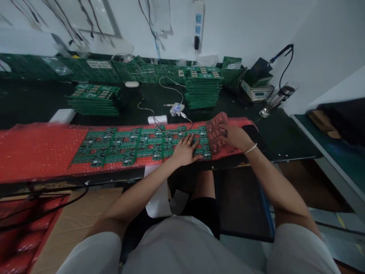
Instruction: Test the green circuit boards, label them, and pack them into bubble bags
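A row of green circuit boards (131,146) lies side by side on a long red bubble-wrap sheet (40,148) along the bench's front edge. My left hand (186,150) presses flat, fingers spread, on the rightmost board (199,137). My right hand (235,136) grips the right end of the red bubble wrap (217,133) and holds it folded up over that board's right edge. A bangle sits on my right wrist.
Two stacks of green boards (203,88) (95,99) stand farther back on the dark bench. A small white device with cable (177,109), a soldering station (256,88) and its iron stand (275,101) are at the back right. A power strip (198,21) hangs on the wall.
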`<state>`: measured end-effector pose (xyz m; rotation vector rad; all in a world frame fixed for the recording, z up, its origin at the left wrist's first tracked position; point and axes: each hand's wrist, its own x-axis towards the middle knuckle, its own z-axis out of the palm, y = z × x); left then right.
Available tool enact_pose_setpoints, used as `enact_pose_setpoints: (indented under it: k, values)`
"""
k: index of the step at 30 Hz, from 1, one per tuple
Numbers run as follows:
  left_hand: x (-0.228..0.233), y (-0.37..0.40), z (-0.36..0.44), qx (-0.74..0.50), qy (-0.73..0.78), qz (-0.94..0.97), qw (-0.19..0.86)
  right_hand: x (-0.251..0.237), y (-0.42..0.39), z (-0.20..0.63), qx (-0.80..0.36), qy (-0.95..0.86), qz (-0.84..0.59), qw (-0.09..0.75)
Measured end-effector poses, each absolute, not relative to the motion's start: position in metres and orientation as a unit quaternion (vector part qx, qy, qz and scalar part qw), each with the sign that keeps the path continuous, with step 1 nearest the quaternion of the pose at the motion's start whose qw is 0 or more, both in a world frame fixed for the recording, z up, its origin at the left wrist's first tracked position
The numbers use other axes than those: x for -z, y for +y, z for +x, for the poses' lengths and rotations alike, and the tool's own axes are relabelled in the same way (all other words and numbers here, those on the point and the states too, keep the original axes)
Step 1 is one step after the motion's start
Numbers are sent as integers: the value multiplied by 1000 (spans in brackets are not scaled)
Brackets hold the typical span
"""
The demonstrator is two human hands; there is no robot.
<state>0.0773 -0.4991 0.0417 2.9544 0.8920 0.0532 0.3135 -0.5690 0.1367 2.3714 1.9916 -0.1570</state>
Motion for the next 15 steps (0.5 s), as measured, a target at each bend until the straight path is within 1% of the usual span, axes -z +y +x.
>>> enact_pose_setpoints:
  k: [3,5,10,15]
  values:
    - [-42,-499,76,-20,288,957,28,-154,-562,278,28,628,772,91]
    - [-43,-498,76,-20,293,956,25,-163,-556,254,14,620,777,109]
    - [-44,-499,73,-24,299,953,34,-171,-540,214,22,622,773,122]
    - [-38,-497,69,-55,292,954,50,-167,-535,230,31,633,765,117]
